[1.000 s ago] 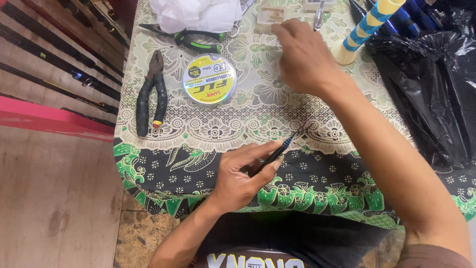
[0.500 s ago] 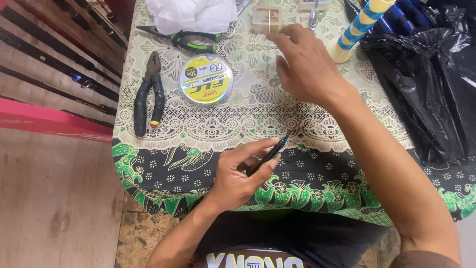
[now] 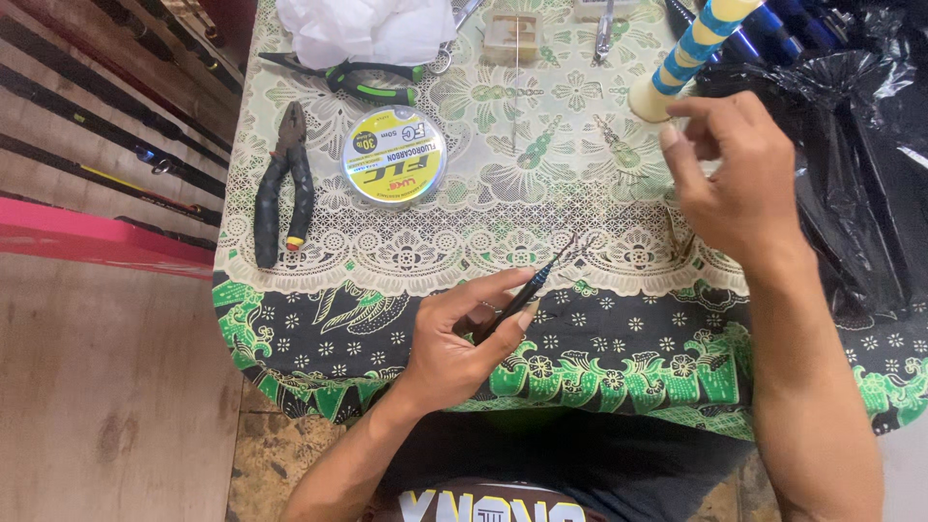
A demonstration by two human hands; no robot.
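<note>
— So, nearest the body, what has the left hand [image 3: 454, 353] got?

— Its grip is closed on a slim dark tool [image 3: 517, 300] with a bluish tip, pinched between thumb and fingers over the near edge of the table [image 3: 290, 372]. A thin wire-like bit pokes out past the tip; too fine to tell what it is.

— And the right hand [image 3: 739, 179]?

— Raised farther back on the right, fingers loosely curled and half open. I cannot tell whether they pinch anything; if so, it is too small to see.

— How far along does it look?

— Early or midway, I'd judge: the tool is in hand, nothing finished lies on the cloth.

— What else is around?

— Left, black-handled pliers [image 3: 280, 184]; beside them a round yellow-labelled spool of fishing line [image 3: 393, 155]. Farther off, green-handled pliers [image 3: 353, 77] and white crumpled plastic [image 3: 362, 29]. A blue-and-yellow wrapped rod handle [image 3: 691, 53] stands just beyond the right hand, with a black plastic bag [image 3: 860, 164] crowding the right side.
</note>
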